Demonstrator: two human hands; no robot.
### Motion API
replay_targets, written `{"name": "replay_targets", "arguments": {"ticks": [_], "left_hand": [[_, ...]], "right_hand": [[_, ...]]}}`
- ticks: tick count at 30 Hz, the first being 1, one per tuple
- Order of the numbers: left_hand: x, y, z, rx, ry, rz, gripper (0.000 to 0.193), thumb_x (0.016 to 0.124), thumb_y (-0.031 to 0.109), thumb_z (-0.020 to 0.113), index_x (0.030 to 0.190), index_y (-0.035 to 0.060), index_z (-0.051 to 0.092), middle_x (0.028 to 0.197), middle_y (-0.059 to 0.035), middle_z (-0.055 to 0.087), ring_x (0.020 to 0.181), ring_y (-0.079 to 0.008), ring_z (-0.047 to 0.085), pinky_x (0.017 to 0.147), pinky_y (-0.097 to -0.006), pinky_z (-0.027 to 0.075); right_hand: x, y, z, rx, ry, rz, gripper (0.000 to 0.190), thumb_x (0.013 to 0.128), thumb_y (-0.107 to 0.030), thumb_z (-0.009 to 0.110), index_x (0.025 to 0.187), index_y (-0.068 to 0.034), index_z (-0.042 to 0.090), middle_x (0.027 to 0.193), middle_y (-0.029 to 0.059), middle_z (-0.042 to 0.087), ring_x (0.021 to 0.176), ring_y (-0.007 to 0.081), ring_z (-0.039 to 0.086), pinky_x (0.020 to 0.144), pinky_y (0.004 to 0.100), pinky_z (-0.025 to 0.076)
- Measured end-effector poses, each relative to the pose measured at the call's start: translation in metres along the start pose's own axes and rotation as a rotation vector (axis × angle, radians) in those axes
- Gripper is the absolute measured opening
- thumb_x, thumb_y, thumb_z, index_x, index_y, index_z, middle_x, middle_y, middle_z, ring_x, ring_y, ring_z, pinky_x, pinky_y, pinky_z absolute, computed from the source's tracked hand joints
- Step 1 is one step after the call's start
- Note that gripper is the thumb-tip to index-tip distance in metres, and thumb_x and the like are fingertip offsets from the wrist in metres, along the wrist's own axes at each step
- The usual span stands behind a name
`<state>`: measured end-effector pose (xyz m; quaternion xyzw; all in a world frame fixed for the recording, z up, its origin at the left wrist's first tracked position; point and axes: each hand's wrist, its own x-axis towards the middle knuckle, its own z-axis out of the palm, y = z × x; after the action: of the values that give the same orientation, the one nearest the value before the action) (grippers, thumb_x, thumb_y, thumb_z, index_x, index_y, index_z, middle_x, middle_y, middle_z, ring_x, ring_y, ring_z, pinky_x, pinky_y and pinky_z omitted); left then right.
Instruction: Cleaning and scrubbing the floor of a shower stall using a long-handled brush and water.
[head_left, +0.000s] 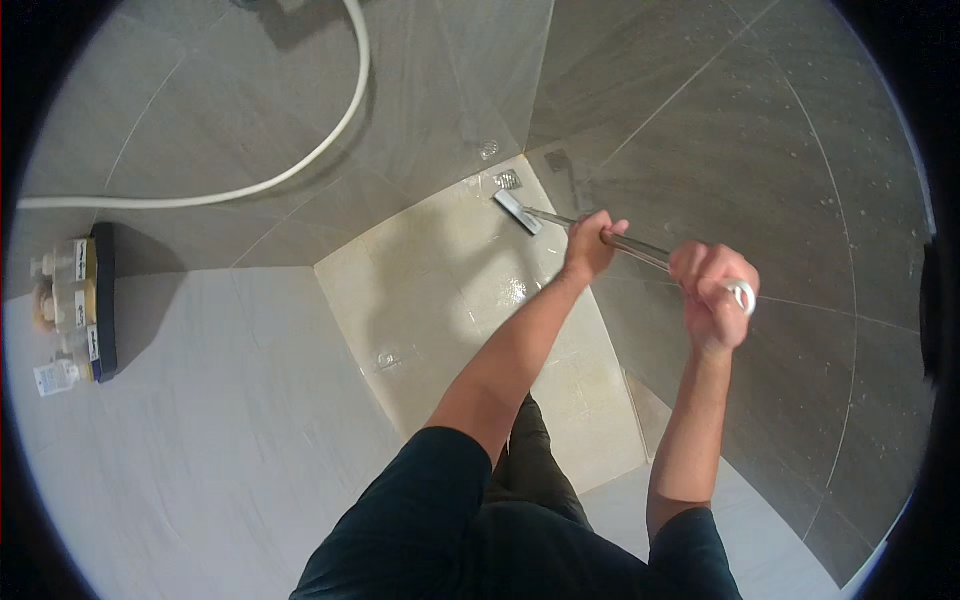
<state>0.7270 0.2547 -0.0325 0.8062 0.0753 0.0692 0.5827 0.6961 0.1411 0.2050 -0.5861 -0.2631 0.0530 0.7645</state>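
Note:
Both my hands grip the metal pole (637, 251) of a floor squeegee. My left hand (592, 244) is closed around it partway down, and my right hand (712, 292) holds it near the top, where a white end loop (742, 297) sticks out. The squeegee head (516, 212) lies at the wet tiled shower floor (442, 300), just below a square metal drain grate (507, 179) in the far corner. Water glistens on the beige tiles. My forearms hide part of the floor, and my fists cover stretches of the pole.
Grey tiled walls (750, 187) meet behind the drain, the right one dotted with droplets. A white shower hose (315, 161) curves across the upper left. On the left wall a dark shelf (105, 300) carries several labelled bottles (75, 262).

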Motion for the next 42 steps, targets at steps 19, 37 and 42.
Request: {"name": "replay_targets", "arguments": {"ticks": [19, 37, 42], "left_hand": [[-0.233, 0.038, 0.12, -0.371, -0.667, -0.516, 0.035, 0.088, 0.037, 0.063, 0.082, 0.0025, 0.06, 0.066, -0.0088, 0.06, 0.06, -0.02, 0.052, 0.06, -0.0386, 0.043], [-0.075, 0.033, 0.059, -0.135, -0.541, -0.032, 0.024, 0.078, 0.02, 0.07, 0.072, 0.001, 0.056, 0.066, -0.019, 0.06, 0.062, -0.0325, 0.058, 0.058, -0.0408, 0.044], [-0.033, 0.011, 0.034, 0.005, -0.472, 0.059, 0.017, 0.077, 0.014, 0.068, 0.071, 0.0021, 0.056, 0.075, -0.0208, 0.062, 0.069, -0.0389, 0.059, 0.06, -0.0416, 0.045]], "right_hand": [[-0.089, -0.029, -0.016, -0.296, 0.547, 0.619, 0.025, 0.082, -0.016, 0.072, 0.068, -0.009, 0.052, 0.061, -0.0044, 0.05, 0.054, 0.0049, 0.044, 0.05, 0.0209, 0.032], [-0.041, -0.024, -0.007, -0.114, 0.617, -0.062, 0.01, 0.073, 0.0, 0.048, 0.066, -0.003, 0.042, 0.059, 0.0029, 0.044, 0.053, 0.0087, 0.035, 0.046, 0.0266, 0.025], [-0.028, -0.011, 0.007, -0.08, 0.592, -0.142, 0.011, 0.072, 0.0, 0.049, 0.065, -0.004, 0.041, 0.058, 0.003, 0.042, 0.053, 0.0097, 0.034, 0.047, 0.0277, 0.026]]}}
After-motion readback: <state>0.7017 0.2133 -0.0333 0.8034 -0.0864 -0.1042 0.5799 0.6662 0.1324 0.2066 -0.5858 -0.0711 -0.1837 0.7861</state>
